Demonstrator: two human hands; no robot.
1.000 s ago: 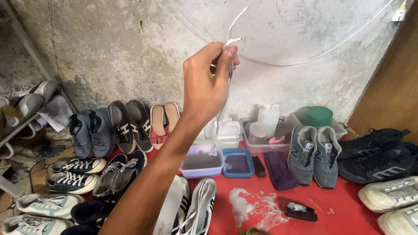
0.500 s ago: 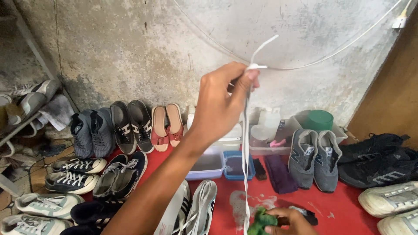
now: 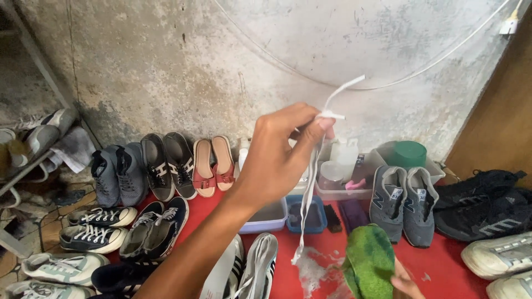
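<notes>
My left hand (image 3: 277, 158) is raised in the middle of the view, its fingertips pinching a white shoelace (image 3: 311, 182) near its upper end. The lace hangs straight down, its wet lower end just above a soapy patch (image 3: 313, 274) on the red floor mat (image 3: 449, 266). At the bottom edge my right hand (image 3: 407, 283) holds a green cloth (image 3: 370, 263), to the right of the lace's lower end and apart from it. A white sneaker (image 3: 252, 274) with dark stripes lies below my left forearm.
Rows of shoes line the grey wall: grey and black pairs (image 3: 144, 171), pink sandals (image 3: 213, 166), grey sneakers (image 3: 402, 202), black sneakers (image 3: 485, 202). Small blue tubs (image 3: 302, 216) and a clear bin (image 3: 346, 182) with a bottle stand behind the lace. A rack (image 3: 33, 160) is at left.
My left hand has moved right with the lace. The green cloth in my right hand has risen from the bottom edge toward the lace's lower end.
</notes>
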